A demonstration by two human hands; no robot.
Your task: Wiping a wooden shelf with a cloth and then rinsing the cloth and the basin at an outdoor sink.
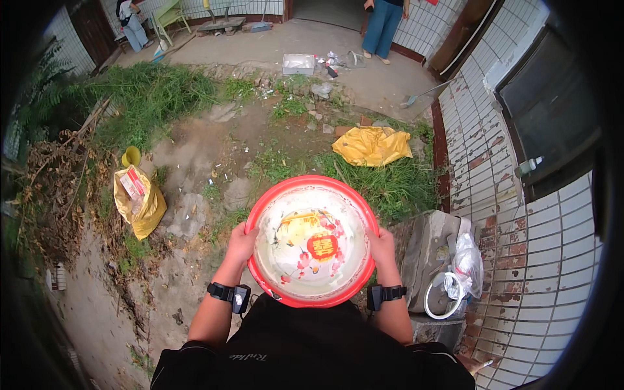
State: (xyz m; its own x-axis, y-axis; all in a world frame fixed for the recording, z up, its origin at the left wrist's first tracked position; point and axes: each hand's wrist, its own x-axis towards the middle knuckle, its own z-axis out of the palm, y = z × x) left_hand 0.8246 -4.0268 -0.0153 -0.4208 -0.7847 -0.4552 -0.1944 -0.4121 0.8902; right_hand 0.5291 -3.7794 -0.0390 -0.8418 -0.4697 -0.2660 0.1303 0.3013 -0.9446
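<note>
While both hands stay on one basin, the yard runs left to right like so:
Yellow sack (140,203): slumped on the dirt at far left, mouth open, a red and white packet showing inside.
Left hand (242,242): wrapped around the basin's left rim, black wrist strap behind it.
Red basin (312,240): held level at chest height, centre frame; white inside with a flower print and a red mark, water seems to lie in it.
Right hand (381,247): clamped on the right rim.
Stone block (429,250): just right, white ring and plastic bag against it.
</note>
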